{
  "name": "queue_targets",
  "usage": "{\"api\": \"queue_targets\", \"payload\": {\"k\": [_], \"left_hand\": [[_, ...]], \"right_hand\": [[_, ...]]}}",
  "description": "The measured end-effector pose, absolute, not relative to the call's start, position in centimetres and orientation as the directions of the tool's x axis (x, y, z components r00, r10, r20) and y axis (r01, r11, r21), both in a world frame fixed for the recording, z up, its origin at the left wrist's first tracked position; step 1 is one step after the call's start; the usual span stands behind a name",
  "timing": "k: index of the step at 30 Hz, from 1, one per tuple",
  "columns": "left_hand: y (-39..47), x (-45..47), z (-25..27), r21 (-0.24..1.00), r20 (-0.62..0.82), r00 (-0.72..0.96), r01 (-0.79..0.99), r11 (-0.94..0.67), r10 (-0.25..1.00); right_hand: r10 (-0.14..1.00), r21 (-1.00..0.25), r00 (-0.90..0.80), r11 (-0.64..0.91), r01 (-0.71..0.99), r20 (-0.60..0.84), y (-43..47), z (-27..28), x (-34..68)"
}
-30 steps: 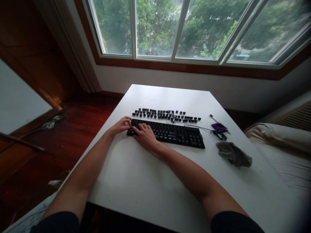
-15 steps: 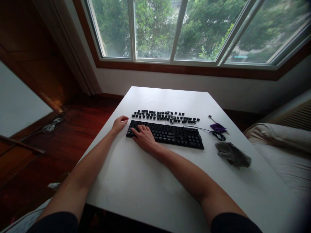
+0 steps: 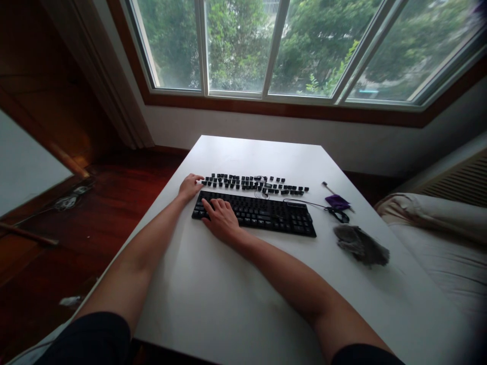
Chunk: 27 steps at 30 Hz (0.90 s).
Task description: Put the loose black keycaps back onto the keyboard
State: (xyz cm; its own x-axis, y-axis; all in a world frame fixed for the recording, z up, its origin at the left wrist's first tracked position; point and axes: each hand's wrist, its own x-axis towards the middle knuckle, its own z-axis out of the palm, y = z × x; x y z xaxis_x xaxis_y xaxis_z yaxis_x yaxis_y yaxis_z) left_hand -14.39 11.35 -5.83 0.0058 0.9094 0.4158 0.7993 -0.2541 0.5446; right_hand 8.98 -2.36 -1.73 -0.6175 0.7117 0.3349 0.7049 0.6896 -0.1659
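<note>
A black keyboard (image 3: 262,213) lies at a slight slant on the white table. My right hand (image 3: 220,217) rests over its left end, fingers spread on the keys, with nothing seen in its grip. Beyond the keyboard, several loose black keycaps (image 3: 247,185) stand in uneven rows. At the left end of these rows is my left hand (image 3: 191,186), its thumb and forefinger apart and reaching to the outermost keycap; whether they touch it is too small to tell. Part of the keyboard's left side is hidden under my right hand.
A coiled black cable (image 3: 338,215) runs from the keyboard to the right. Near it lie a purple cloth (image 3: 337,202), a thin stick-like brush (image 3: 327,187) and a grey furry cloth (image 3: 361,245). A padded beige seat (image 3: 418,238) stands along the table's right side.
My left hand has moved forward to the left end of the keycap rows. My right hand stays on the keyboard, its fingers slightly shifted. The whole view has moved a little.
</note>
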Motion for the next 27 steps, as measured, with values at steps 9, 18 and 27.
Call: {"api": "queue_targets", "payload": {"k": [9,18,27], "left_hand": [[9.0,-14.5,-5.8,0.697,0.411,-0.094,0.674,-0.246,0.907],[4.8,-14.1,-4.2,0.722,0.311,0.117,0.616,-0.314,0.943],[3.4,-14.3,-2.6,0.642,0.284,0.237,0.672,-0.368,0.929]], "right_hand": [[0.726,-0.206,-0.586,0.674,0.709,0.360,-1.6,-0.9,9.7],[0.764,-0.264,-0.496,0.621,0.738,0.414,-0.4,-0.9,10.3],[0.768,-0.258,-0.521,0.625,0.736,0.373,-0.5,-1.4,10.2]]}}
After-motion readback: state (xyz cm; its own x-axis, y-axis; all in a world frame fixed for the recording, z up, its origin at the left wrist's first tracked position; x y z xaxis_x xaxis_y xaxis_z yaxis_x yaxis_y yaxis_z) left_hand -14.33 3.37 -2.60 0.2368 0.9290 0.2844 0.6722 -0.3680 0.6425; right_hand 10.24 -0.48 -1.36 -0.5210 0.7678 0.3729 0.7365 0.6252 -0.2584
